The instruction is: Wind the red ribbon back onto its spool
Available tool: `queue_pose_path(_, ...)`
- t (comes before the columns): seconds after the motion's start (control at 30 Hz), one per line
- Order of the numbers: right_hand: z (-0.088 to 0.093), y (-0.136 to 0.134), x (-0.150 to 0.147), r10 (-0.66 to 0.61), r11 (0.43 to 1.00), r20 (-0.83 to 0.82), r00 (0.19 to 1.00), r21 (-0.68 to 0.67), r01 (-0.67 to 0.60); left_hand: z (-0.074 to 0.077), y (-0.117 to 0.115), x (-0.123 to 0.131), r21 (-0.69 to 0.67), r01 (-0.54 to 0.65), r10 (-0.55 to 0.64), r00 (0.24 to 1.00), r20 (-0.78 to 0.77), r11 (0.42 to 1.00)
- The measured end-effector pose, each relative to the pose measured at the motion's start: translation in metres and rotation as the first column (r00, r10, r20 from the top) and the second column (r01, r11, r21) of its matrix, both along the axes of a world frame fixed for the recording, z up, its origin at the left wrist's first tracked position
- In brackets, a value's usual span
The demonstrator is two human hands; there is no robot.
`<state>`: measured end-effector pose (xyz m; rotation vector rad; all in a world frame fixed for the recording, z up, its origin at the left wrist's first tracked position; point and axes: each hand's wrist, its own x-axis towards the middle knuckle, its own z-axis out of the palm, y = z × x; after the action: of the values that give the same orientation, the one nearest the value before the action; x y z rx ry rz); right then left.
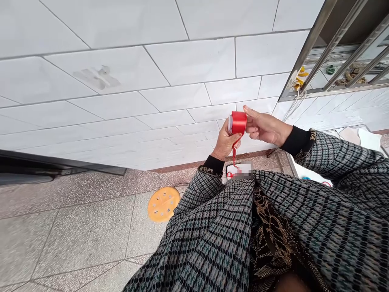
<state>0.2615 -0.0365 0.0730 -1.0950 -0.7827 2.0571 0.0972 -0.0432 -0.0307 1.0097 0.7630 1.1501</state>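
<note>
My left hand (225,140) is wrapped around a roll of red ribbon (239,123), held out in front of the tiled wall. A pale edge of its spool shows on the left side. From the roll a narrow red tail (234,156) hangs down toward a white, dark-edged box or tray (228,169) that is partly hidden by my coat and a blurred patch. My right hand (266,126) is at the roll's right side, its thumb stretched up and apart from its partly bent fingers. The fingers look close to or touching the ribbon; nothing shows gripped in them.
A white tiled wall (188,61) rises ahead. Upper right, a barred window (343,48) has a pale cable (294,106) below it. On the speckled floor (88,231) stands a round orange stool top (164,204). A white surface (313,172) lies under my right arm.
</note>
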Motion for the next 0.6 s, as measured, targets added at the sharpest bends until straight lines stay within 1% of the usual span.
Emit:
queue_pose_path(0.07,-0.005,-0.006,-0.002,-0.015,0.99,0.032,0.999,0.14,0.01,0.002,-0.004,0.005,-0.045,0.006,-0.003,0.998,0.061,0.999)
queue_pose_path(0.13,-0.012,-0.008,-0.006,-0.062,0.966,0.113,0.992,0.257,0.031,0.005,-0.006,0.01,-0.087,0.021,-0.014,0.997,0.082,0.996)
queue_pose_path(0.23,-0.023,-0.002,-0.012,-0.207,0.93,0.229,0.951,0.348,0.118,0.005,-0.007,0.018,-0.127,0.005,0.007,0.996,0.092,0.992)
queue_pose_path(0.3,-0.028,0.007,-0.013,-0.324,0.906,0.263,0.909,0.364,0.218,0.004,-0.008,0.023,-0.158,-0.033,0.044,0.996,0.072,0.987)
queue_pose_path(0.37,-0.031,0.017,-0.012,-0.398,0.887,0.29,0.87,0.364,0.284,0.003,-0.01,0.026,-0.188,-0.099,0.104,0.994,0.016,0.977)
queue_pose_path(0.43,-0.033,0.024,-0.01,-0.414,0.888,0.314,0.854,0.346,0.304,0.002,-0.012,0.026,-0.186,-0.192,0.184,0.981,-0.062,0.964)
queue_pose_path(0.5,-0.035,0.029,-0.008,-0.412,0.897,0.314,0.855,0.306,0.32,0.0,-0.013,0.026,-0.141,-0.277,0.255,0.954,-0.156,0.951)
queue_pose_path(0.53,-0.035,0.03,-0.008,-0.412,0.899,0.3,0.86,0.285,0.331,-0.001,-0.014,0.026,-0.116,-0.298,0.271,0.941,-0.203,0.948)
queue_pose_path(0.6,-0.035,0.032,-0.007,-0.408,0.905,0.254,0.877,0.241,0.351,-0.005,-0.013,0.026,-0.09,-0.293,0.26,0.927,-0.271,0.952)
